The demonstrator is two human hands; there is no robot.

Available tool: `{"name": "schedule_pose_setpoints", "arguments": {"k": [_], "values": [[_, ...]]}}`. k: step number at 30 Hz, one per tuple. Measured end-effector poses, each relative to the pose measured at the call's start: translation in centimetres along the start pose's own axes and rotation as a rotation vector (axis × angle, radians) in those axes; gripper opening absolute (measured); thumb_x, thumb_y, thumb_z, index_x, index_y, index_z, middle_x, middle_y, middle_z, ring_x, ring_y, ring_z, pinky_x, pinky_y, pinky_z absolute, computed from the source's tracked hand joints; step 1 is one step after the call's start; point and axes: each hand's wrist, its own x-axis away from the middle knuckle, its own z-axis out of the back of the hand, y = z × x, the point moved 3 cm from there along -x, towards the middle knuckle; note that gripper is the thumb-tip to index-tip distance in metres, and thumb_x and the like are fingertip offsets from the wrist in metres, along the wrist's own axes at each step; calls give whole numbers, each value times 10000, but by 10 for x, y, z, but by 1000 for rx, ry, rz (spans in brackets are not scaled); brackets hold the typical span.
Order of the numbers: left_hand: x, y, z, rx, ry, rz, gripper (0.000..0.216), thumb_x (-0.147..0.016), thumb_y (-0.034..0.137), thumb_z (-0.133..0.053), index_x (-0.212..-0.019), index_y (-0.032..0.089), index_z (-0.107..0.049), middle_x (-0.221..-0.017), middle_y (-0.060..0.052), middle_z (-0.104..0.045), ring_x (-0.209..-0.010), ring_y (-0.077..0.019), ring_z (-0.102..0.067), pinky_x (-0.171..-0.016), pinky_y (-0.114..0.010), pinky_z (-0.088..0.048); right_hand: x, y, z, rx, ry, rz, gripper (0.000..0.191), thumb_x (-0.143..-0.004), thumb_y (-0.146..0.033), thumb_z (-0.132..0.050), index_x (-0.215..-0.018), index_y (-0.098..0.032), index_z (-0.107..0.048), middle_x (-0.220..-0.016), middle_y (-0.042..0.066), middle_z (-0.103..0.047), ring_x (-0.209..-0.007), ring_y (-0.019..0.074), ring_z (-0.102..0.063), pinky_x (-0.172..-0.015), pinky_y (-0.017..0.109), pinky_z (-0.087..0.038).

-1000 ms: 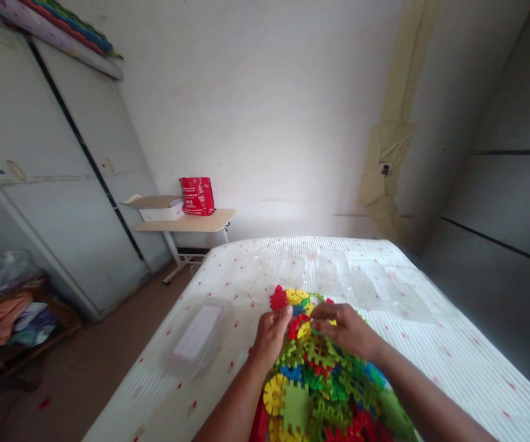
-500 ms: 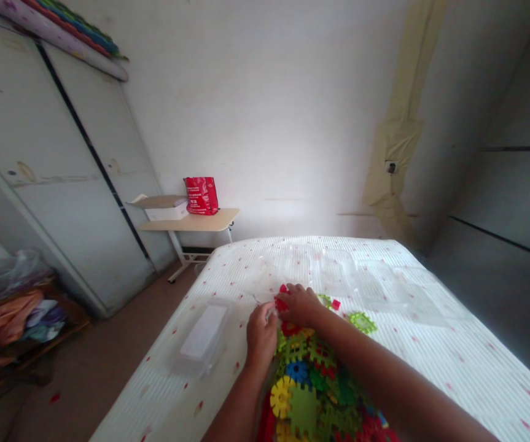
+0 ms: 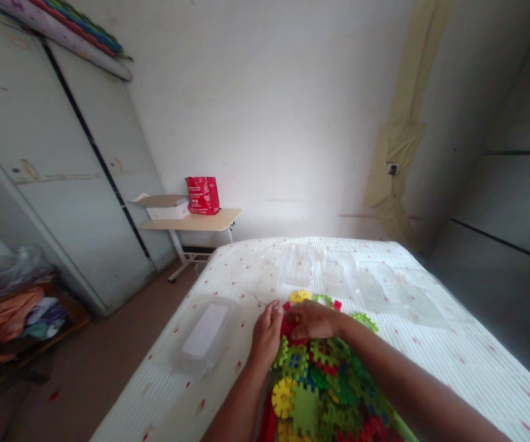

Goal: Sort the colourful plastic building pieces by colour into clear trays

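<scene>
A pile of coloured plastic interlocking pieces (image 3: 324, 393), gear-shaped and square, in green, yellow, red and blue, lies on the bed (image 3: 430, 344) in front of me. My left hand (image 3: 267, 334) rests at the pile's far left edge, fingers curled against a red piece (image 3: 288, 325). My right hand (image 3: 313, 319) reaches across from the right and closes its fingers on the same red piece. A yellow gear piece (image 3: 300, 296) lies just beyond the hands. A loose green piece (image 3: 363, 320) sits to the right.
A clear plastic box (image 3: 202, 334) lies on the bed to the left of my hands. A small side table (image 3: 191, 222) with a red bag (image 3: 202, 194) and a white box stands by the wall. Wardrobe doors stand left; clothes lie on a low shelf (image 3: 11, 313).
My right hand has drawn back a little toward me from the far edge of the pile, and the yellow gear piece beyond it now shows. My left hand stays beside it.
</scene>
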Motion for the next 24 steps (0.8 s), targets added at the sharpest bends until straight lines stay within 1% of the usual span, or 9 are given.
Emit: {"name": "schedule_pose_setpoints", "arguments": {"k": [3,5,6,9,12,14,19,21,24], "values": [[2,1,-4,53,-148,-40,424,-836,470,-397,-964,145,-639,-780,-42,-688,-762,-172,-629,-702,-250,-470,27,-2,6,-277,-91,88,260,-714,-254,-572,-959,-237,-658,-929,-12,-678,-844,164,-610,-713,254,-465],[3,2,-7,-38,-207,-60,413,-830,457,-404,-838,133,-661,-619,-9,-645,-630,-153,-604,-610,-229,-451,34,3,10,-288,-39,51,252,-751,-208,-510,-953,-201,-660,-891,0,-686,-812,150,-617,-689,239,-469],[3,1,-8,-98,-200,-71,397,-828,437,-408,-798,134,-664,-586,-1,-630,-605,-148,-596,-593,-224,-442,33,7,12,-211,19,11,255,-767,-183,-477,-941,-186,-663,-883,10,-688,-806,145,-618,-697,237,-468],[1,1,-7,-227,-100,-95,312,-817,331,-414,-828,152,-669,-705,-18,-668,-695,-154,-610,-673,-238,-446,19,18,14,117,183,-129,300,-787,-127,-425,-960,-186,-662,-983,38,-678,-893,148,-612,-800,248,-449],[1,0,-4,-302,-16,-113,260,-768,221,-449,-898,169,-668,-927,-51,-675,-917,-183,-584,-861,-288,-409,-1,24,7,256,196,-220,362,-760,-176,-502,-1105,-218,-602,-1156,74,-612,-1006,204,-585,-841,310,-449],[3,0,-2,-395,8,-143,298,-743,208,-481,-982,167,-655,-1036,-70,-655,-1017,-208,-539,-937,-322,-367,-11,23,1,286,179,-253,424,-737,-244,-558,-1161,-234,-562,-1188,101,-584,-1021,248,-578,-832,364,-457],[9,6,-3,-669,-84,-165,464,-768,319,-496,-1220,222,-536,-1261,-60,-560,-1165,-261,-450,-977,-414,-330,-23,16,-7,361,108,-319,429,-746,-297,-543,-1170,-234,-549,-1140,140,-586,-1002,296,-591,-814,435,-453],[10,7,-5,-679,-141,-160,474,-774,331,-487,-1238,236,-521,-1271,-54,-556,-1183,-262,-445,-993,-430,-310,-21,17,-7,379,77,-332,426,-746,-299,-533,-1166,-226,-550,-1130,151,-589,-977,303,-602,-795,442,-455],[12,8,-8,-556,-247,-212,435,-786,327,-472,-1196,215,-568,-1212,-61,-600,-1145,-233,-494,-1006,-375,-314,-12,20,-3,373,31,-328,412,-756,-355,-520,-1130,-191,-575,-1115,173,-601,-960,317,-604,-766,438,-456]]}}
